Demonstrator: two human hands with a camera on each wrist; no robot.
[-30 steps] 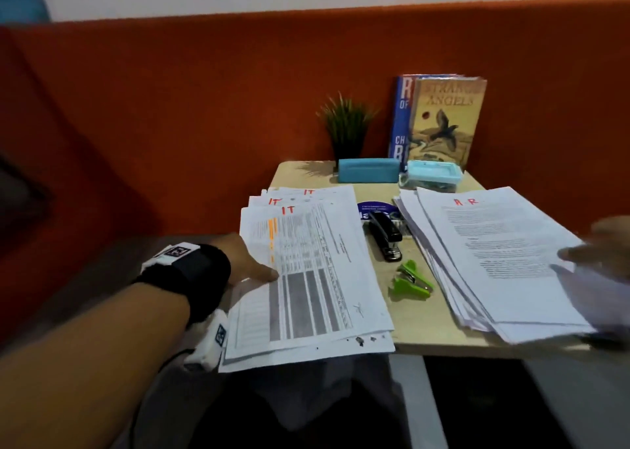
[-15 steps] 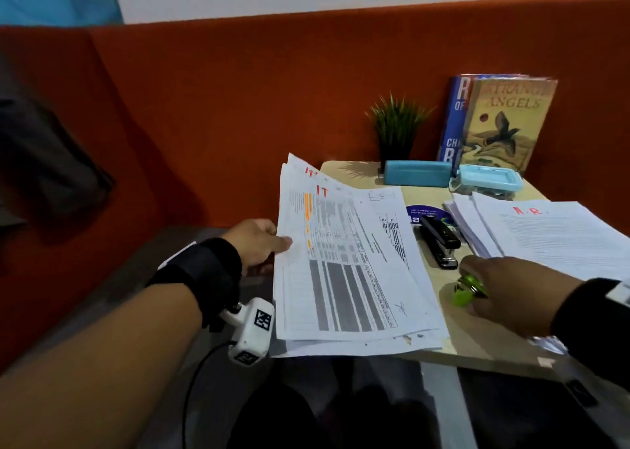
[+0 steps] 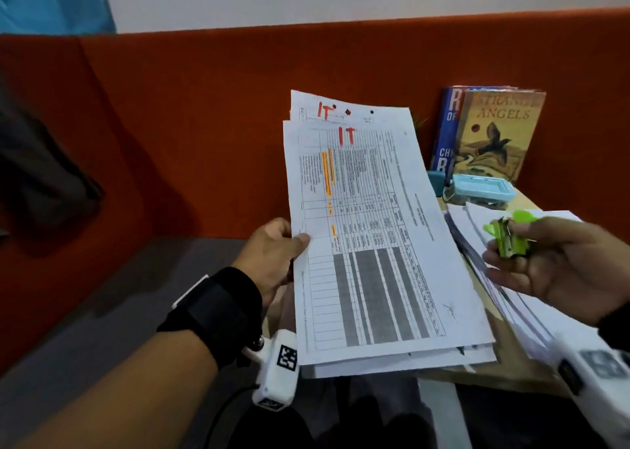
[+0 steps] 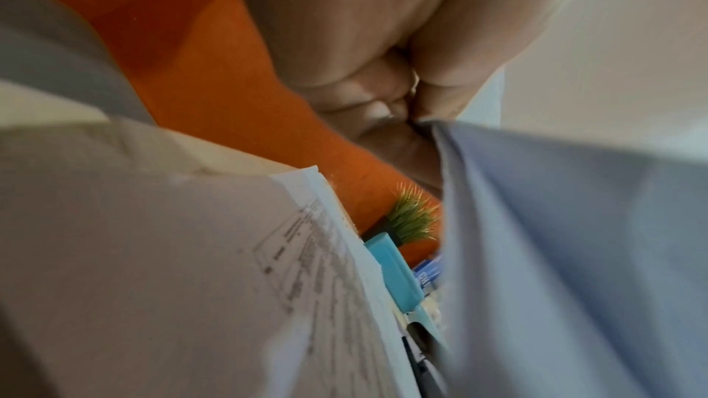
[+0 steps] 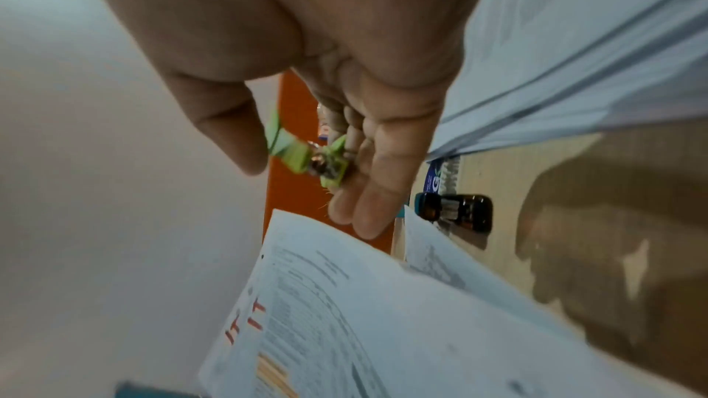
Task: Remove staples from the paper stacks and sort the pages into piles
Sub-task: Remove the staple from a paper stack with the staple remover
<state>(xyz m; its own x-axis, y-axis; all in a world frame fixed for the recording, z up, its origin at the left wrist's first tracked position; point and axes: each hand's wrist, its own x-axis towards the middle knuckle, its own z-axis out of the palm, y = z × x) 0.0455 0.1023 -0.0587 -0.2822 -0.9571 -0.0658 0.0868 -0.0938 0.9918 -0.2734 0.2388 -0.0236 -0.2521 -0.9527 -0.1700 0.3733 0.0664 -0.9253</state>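
Note:
My left hand point(image 3: 278, 250) grips the left edge of a paper stack point(image 3: 368, 237) marked "IT" in red, lifted and tilted off the table; the thumb lies on top. The left wrist view shows the fingers point(image 4: 368, 93) pinching the stack point(image 4: 574, 253) from underneath. My right hand point(image 3: 552, 261) holds a green staple remover point(image 3: 508, 237) between thumb and fingers, just right of the stack. In the right wrist view the staple remover point(image 5: 306, 156) sits in my right hand point(image 5: 345, 102) above the IT stack point(image 5: 383, 329). A second paper pile point(image 3: 504, 285) lies on the table under the right hand.
Two books point(image 3: 491, 131) lean against the orange partition point(image 3: 204, 124). A light blue box point(image 3: 479, 189) sits before them. A black stapler point(image 5: 456, 211) lies on the wooden table point(image 5: 498, 186). A small green plant point(image 4: 413, 220) stands at the back.
My left hand has lifted the IT stack off the table and tilted it up. My right hand picked up the green staple remover and raised it beside the stack.

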